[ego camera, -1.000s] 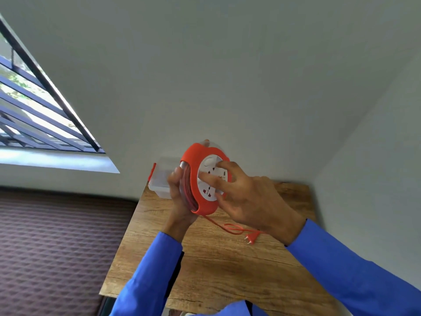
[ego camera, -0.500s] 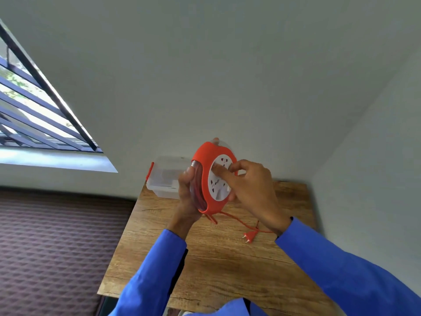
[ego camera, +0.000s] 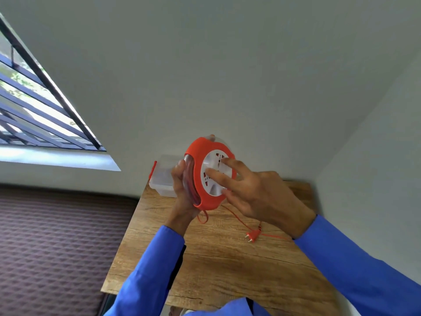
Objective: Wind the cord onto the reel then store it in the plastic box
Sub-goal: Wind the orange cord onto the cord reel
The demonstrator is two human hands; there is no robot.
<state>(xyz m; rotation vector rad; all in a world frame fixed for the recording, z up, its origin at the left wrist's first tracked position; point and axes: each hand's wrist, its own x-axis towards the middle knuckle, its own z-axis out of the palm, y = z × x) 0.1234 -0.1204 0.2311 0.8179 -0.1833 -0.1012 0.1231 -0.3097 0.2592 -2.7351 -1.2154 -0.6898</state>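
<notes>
My left hand (ego camera: 182, 190) grips the orange cord reel (ego camera: 200, 176) by its rim and holds it upright above the wooden table (ego camera: 216, 265). My right hand (ego camera: 255, 192) presses spread fingertips on the reel's white socket face (ego camera: 213, 179). A thin orange cord (ego camera: 237, 218) hangs from the reel's bottom in a small loop and runs across the table to its orange plug (ego camera: 252, 236). A clear plastic box (ego camera: 163, 179) with an orange latch stands at the table's far left corner, behind my left hand and partly hidden by it.
The table sits in a corner, with white walls behind and to the right. A barred window (ego camera: 34, 115) is at the left. A dark patterned mattress (ego camera: 57, 247) lies left of the table, lower down.
My right hand's fingers have shifted round the white face and spread wider. The loose cord on the table is shorter and the plug lies further right. The reel stays in my left hand.
</notes>
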